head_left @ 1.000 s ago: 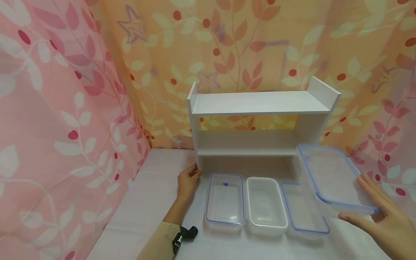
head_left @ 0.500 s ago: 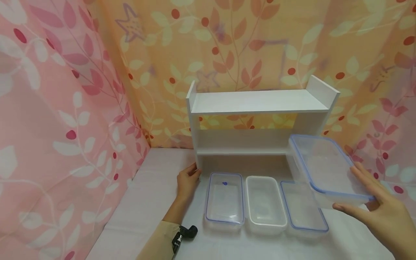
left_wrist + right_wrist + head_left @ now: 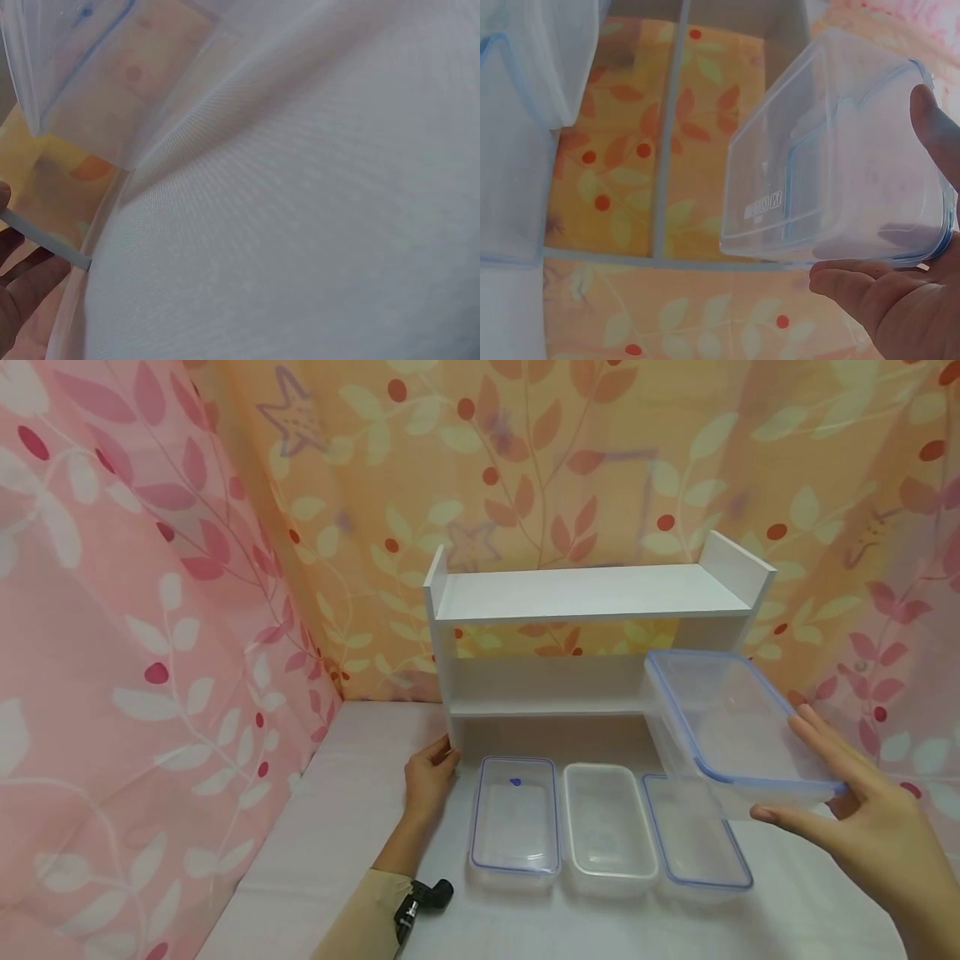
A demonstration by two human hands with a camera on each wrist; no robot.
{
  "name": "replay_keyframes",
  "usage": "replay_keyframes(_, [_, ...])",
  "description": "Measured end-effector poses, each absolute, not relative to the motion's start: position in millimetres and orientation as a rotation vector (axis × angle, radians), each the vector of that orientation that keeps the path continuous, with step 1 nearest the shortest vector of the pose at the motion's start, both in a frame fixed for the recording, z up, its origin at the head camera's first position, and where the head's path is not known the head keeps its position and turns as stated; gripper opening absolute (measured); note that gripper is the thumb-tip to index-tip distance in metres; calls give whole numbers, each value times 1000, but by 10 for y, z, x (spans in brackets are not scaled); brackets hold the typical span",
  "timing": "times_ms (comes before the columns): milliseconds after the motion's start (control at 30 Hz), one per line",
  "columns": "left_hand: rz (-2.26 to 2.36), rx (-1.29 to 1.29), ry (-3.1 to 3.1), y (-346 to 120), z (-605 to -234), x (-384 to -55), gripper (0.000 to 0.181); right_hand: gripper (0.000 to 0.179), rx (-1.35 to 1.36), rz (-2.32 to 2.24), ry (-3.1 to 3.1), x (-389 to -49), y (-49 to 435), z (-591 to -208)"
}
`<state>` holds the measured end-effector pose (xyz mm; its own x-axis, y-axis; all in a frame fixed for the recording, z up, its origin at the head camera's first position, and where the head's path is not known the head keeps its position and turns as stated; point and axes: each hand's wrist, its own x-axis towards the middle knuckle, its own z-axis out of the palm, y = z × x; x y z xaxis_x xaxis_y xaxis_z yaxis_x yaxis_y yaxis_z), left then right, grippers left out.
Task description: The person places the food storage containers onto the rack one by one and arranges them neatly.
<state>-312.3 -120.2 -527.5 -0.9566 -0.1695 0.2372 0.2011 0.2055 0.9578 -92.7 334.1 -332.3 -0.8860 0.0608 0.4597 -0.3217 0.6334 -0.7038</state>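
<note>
In the head view my right hand (image 3: pixel 862 802) grips the near right corner of a clear food container (image 3: pixel 750 722) with a blue-edged lid, thumb below and fingers along the side. The container is tilted in the air before the right end of a white two-tier shelf (image 3: pixel 600 593), overlapping its side panel. In the right wrist view the base of this food container (image 3: pixel 780 165) faces the shelf openings. My left hand (image 3: pixel 427 781) holds the lower front edge of the shelf's left panel; in the left wrist view the panel edge (image 3: pixel 49 244) lies between thumb and fingers.
Three containers stand in a row on the white cloth before the shelf: a blue-edged one (image 3: pixel 516 818), a white-rimmed one (image 3: pixel 609 827) and another blue-edged one (image 3: pixel 697 839), partly under the held container. Patterned curtains (image 3: pixel 360 527) enclose the back and sides.
My right hand has carried the food container left and upward in the head view, closer to the shelf's middle tier. The left hand has kept its hold on the panel.
</note>
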Motion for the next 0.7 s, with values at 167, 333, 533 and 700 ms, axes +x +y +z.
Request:
replay_keyframes(167, [-1821,-31,-2195,-1210,-5273,-3122,43,103,241,1137,-2382,-936,3263,-3218])
replay_keyframes(333, [-1834,-24,-2187,-1219,-5269,-3118,43,102,215,1065,-2401,-946,3206,-3108])
replay_keyframes(533, [-1872,-44,-2163,-1205,-5260,-3120,44,103,186,1104,-2438,-928,3165,-2990])
replay_keyframes(700, [-1847,-42,-2177,-1205,-5260,-3122,42,102,158,1094,-2439,-926,3135,-2907])
